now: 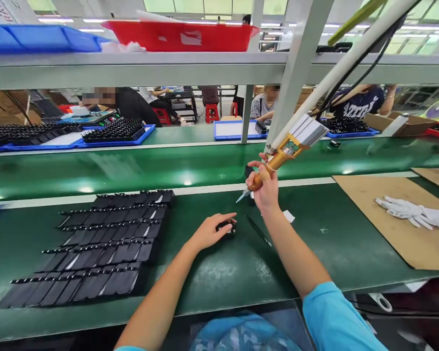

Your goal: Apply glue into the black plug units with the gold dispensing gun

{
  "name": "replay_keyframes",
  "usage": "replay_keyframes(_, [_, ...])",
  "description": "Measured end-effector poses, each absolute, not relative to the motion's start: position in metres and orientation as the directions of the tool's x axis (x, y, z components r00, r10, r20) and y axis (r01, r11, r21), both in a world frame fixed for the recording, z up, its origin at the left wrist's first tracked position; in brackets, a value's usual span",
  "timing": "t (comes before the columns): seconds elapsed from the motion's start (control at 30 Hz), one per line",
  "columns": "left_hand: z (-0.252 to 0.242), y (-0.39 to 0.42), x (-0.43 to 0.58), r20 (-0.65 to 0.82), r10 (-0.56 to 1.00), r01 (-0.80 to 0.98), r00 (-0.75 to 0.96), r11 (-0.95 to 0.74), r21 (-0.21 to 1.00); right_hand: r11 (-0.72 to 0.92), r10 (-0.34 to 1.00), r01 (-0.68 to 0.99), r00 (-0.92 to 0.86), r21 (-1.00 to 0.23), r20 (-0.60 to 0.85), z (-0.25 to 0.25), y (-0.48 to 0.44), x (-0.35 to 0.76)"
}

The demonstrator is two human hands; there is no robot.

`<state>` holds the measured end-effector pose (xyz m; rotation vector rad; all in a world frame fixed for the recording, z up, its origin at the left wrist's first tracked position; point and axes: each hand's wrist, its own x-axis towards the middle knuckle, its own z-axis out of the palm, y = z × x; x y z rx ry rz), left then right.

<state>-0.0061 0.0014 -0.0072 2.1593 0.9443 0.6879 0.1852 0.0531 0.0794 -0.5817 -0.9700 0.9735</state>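
My left hand (208, 231) rests low over the green work surface, its thumb and fingers closed around a small black part (232, 227); the fingers cover much of it. Up and to the right, my right hand (266, 190) grips a gold-coloured glue dispenser (281, 157). Its pale blue tapered nozzle (242, 196) points down and left, above the black part and apart from it. On the surface between my hands lies a thin dark rod (258, 230), perhaps a pen or tweezers. A small white piece (289, 216) lies beside my right forearm.
Rows of flat black parts (95, 248) lie on the left. A brown board (380, 219) with white gloves (417, 213) is at right. A white pole (336, 73) slants above the dispenser. Beyond the green belt (149, 168), people sit near blue trays (227, 130).
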Motion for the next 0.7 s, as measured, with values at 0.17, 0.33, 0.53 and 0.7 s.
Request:
replay_keyframes(0.17, [-0.005,-0.001,-0.008,0.246,0.738,0.458,0.628,-0.606,0.650,0.457,0.888,-0.474,0.195,-0.753,0.416,0.080,0.045,0.184])
replay_keyframes(0.33, [-0.012,-0.002,-0.002,0.245,0.742,0.490,0.624,-0.615,0.617,0.439,0.897,-0.490,0.200,-0.753,0.394,0.080,0.046,0.191])
replay_keyframes(0.53, [-0.017,-0.002,0.002,0.179,0.774,0.447,0.607,-0.519,0.729,0.430,0.903,-0.505,0.228,-0.748,0.365,0.079,0.052,0.194])
replay_keyframes(0.7, [-0.019,-0.002,0.003,0.141,0.806,0.424,0.575,-0.441,0.791,0.445,0.895,-0.503,0.233,-0.741,0.380,0.078,0.054,0.196])
